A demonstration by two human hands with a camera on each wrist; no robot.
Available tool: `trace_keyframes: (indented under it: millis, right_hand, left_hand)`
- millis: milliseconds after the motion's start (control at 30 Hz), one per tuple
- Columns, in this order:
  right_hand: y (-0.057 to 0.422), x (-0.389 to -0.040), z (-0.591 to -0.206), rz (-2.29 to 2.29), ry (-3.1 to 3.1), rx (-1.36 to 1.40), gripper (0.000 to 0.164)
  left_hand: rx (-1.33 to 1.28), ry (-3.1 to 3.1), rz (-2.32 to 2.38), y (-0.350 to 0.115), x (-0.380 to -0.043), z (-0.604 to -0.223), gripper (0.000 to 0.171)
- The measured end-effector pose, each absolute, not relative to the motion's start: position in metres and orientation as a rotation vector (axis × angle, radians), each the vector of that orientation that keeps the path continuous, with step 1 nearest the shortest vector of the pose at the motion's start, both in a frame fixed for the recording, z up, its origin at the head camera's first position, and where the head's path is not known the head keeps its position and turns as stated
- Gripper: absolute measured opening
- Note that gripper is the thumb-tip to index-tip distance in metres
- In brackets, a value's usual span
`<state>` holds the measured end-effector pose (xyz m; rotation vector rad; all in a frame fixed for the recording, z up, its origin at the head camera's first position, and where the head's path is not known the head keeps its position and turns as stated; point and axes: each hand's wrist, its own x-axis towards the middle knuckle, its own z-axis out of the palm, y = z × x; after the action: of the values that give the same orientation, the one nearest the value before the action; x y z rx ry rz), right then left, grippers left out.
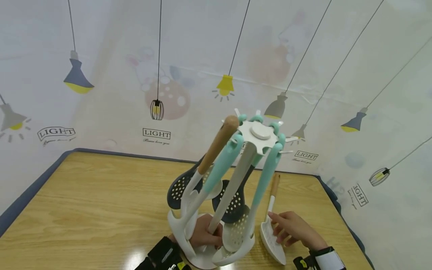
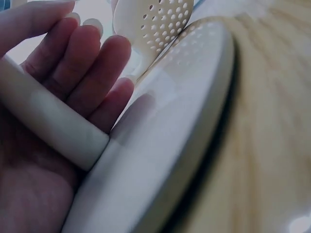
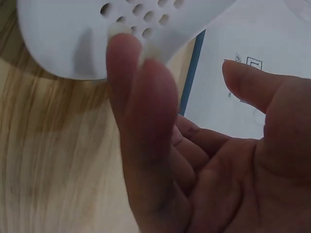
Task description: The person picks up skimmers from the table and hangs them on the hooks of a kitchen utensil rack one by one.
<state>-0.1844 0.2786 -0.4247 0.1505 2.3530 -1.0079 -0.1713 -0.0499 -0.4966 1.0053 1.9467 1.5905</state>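
Observation:
A white utensil stand (image 1: 236,183) rises in front of me on the table, its round base resting on the wood. My left hand (image 1: 204,232) grips its pole low down, just above the base; the left wrist view shows the fingers curled round the pole (image 2: 53,119). Mint-handled utensils (image 1: 268,176) and a wooden-handled one (image 1: 219,144) hang from the stand's top. Right of the stand lies a white slotted skimmer (image 1: 272,242) with a wooden handle. My right hand (image 1: 297,228) hovers beside it, thumb apart from the fingers, fingertips right at the perforated head (image 3: 63,39).
Dark perforated skimmer heads (image 1: 233,200) hang among the pale ones. The wooden table (image 1: 101,202) has a dark blue edge. Behind it stands a pale wall covering (image 1: 202,45) printed with lamps.

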Motion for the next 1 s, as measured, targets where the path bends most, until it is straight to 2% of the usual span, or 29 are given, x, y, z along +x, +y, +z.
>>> trace_keyframes:
  millis: [300,500,567,733,1000]
  right_hand:
    - [0.286,-0.211,-0.438,-1.0,2.413,0.167,0.059]
    - [0.29,-0.23,-0.442,-0.999,2.416,0.225,0.052]
    - [0.29,-0.234,-0.442,-0.997,2.405,0.258,0.048]
    - [0.29,-0.241,-0.443,-1.002,2.371,0.311,0.041]
    - [0.288,-0.247,-0.447,-1.027,2.39,0.357,0.035]
  left_hand:
    - [0.936,1.923,1.602,-0.05,-0.171,-0.495,0.015]
    - [1.017,1.87,1.503,-0.05,-0.179,-0.494,0.023]
    - [1.007,1.857,1.487,-0.049,-0.179,-0.493,0.022]
    - [0.92,1.856,1.553,-0.046,-0.174,-0.493,0.039]
    - [0.863,2.2,1.677,-0.04,-0.16,-0.495,0.043]
